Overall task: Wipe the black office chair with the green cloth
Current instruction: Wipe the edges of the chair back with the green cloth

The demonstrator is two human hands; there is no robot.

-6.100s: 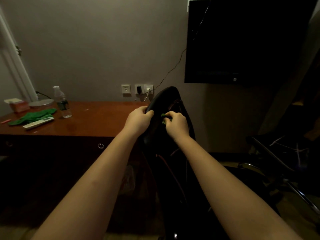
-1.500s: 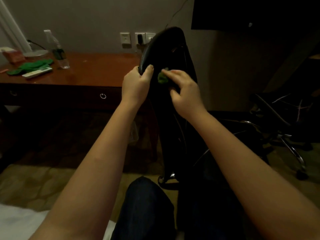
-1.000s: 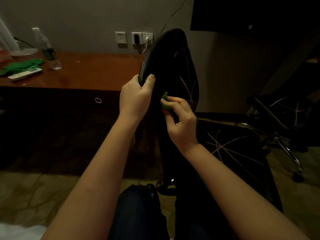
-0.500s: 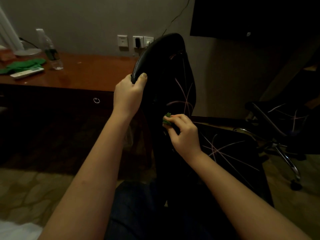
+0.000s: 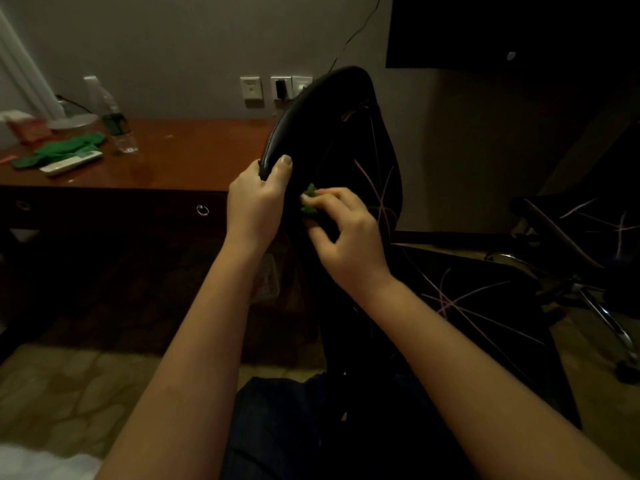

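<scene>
Black and glossy, the black office chair (image 5: 332, 133) is standing straight ahead of the person. Its backrest is rising upright, with the long axis running from the seat (image 5: 485, 306) up toward the wall sockets (image 5: 277, 87).

The left hand (image 5: 254, 209) is gripping the backrest's left edge, with the thumb lying over the front, and seems to be steadying it. The right hand (image 5: 346, 244) is pinching the green cloth (image 5: 309, 202), bunched into a small wad, between thumb and fingertips. It is pressing the cloth onto the backrest's face, just beside the left thumb.

Both hands are working partway down the backrest, and the right is nearer the broad front face. The coming stroke is therefore probably turning on that vertical axis, either up toward the top curve or down toward the seat at the lower right.

A reddish wooden worktop (image 5: 180, 157) is standing to the left, carrying a plastic bottle (image 5: 114, 119), a white remote (image 5: 71, 162) and some other green fabric (image 5: 62, 150). A second chair (image 5: 571, 237) is sitting well apart on the right, over a pale patterned floor (image 5: 52, 386) in dim light.
</scene>
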